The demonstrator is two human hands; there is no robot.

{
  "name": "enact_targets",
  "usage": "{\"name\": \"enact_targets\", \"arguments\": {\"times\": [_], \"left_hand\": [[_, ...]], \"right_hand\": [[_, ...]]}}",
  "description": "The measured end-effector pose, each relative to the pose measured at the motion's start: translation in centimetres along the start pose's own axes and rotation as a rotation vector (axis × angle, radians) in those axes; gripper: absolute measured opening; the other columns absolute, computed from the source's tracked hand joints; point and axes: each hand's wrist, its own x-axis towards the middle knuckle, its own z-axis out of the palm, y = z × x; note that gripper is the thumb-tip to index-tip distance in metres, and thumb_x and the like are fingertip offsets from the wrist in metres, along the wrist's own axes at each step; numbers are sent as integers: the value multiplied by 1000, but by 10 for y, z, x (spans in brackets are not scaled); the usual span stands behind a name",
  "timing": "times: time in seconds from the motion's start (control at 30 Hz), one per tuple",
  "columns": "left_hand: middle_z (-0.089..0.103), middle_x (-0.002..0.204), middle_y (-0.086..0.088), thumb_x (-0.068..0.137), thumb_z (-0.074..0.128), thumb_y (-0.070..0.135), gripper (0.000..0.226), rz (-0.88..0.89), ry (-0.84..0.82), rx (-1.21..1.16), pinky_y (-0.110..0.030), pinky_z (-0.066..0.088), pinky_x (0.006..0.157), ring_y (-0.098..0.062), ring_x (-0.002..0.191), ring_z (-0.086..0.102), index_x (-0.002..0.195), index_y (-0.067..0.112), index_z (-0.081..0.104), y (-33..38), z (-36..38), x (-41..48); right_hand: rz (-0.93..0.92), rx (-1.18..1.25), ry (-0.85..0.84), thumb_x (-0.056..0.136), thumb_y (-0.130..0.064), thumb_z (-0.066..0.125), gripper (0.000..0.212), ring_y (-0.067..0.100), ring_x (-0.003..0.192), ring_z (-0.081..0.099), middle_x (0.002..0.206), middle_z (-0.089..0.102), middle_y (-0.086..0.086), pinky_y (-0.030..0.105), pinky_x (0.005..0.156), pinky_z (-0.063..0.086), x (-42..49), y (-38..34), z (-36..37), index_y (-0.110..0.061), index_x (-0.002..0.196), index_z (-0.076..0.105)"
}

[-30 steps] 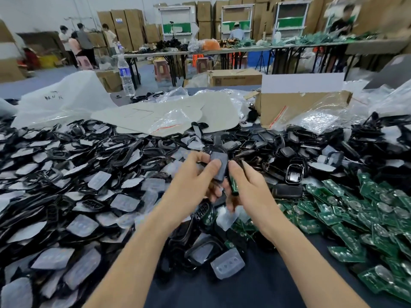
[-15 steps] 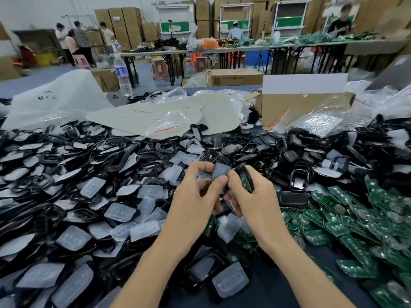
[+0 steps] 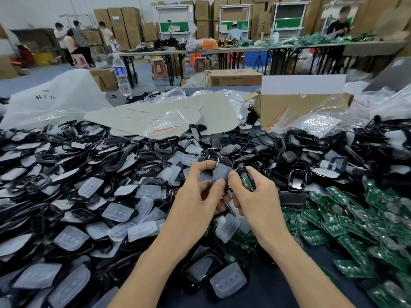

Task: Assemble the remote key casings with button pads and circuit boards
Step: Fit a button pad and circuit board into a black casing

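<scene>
- Honestly, the black casings [image 3: 66, 165] are sprawling over most of the table [image 3: 266, 285], loose and unfilled as far as I can make out, so I'm guessing nearly all of the job is waiting.
- Green circuit boards [image 3: 355, 218] are piling up along the right side, none of them sitting in a shell.
- Clear button pads [image 3: 117, 211] are lying scattered on top of the casings at left and centre, also loose.
- One closed dark fob [image 3: 291, 197] is sitting just beside the boards. I can't tell whether it's a finished one.
- The right hand [image 3: 251, 196] is curling its fingers round an open casing [image 3: 243, 174] above the middle of the heap, thumb tip lying right against the pad.
- The left hand [image 3: 195, 196] is pinching a grey pad [image 3: 219, 174] between thumb and forefinger, holding it just beside that casing. The other fingers are tucking underneath.
- A board [image 3: 247, 182] is already showing green inside the held casing, so my read is this unit is getting its pad now, with closing up to follow.
</scene>
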Motion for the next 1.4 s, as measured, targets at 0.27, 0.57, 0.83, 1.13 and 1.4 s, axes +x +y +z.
{"name": "enact_targets", "arguments": {"times": [0.27,0.57,0.83,1.13,1.4], "left_hand": [[73,78,-1,103,53,18,30,-1,260,-56,-20,52,63,-8,65,63,126,35,46,-2,-8,6],[75,86,-6,102,55,15,20,-53,369,-269,-18,54,64,-9,69,66,119,26,55,-4,-21,7],[72,83,-4,99,60,13,14,-69,358,-360,-22,56,70,-13,73,68,108,21,68,-7,-20,11],[74,80,-3,101,56,13,11,-65,359,-379,-22,57,61,-12,66,66,112,11,58,6,-14,6],[75,84,-4,102,56,14,8,-106,353,-359,-23,58,68,-21,74,73,110,12,57,3,6,-1]], "right_hand": [[213,61,-262,101,-47,46,25,11,51,48,68,64,-5,23,51,42,4,12,-3,-23,103,51],[237,317,-216,77,-42,80,22,9,53,50,57,56,-6,25,65,49,13,18,-7,-38,99,76],[397,684,-145,65,-19,80,12,6,44,43,49,44,-6,19,53,48,14,7,-1,-23,55,74],[407,686,-226,69,-21,80,13,8,57,57,69,64,-2,21,59,53,9,4,-1,-18,82,80],[182,325,-92,76,-38,77,19,6,83,71,97,78,-2,17,70,53,4,6,3,-33,95,78]]}}
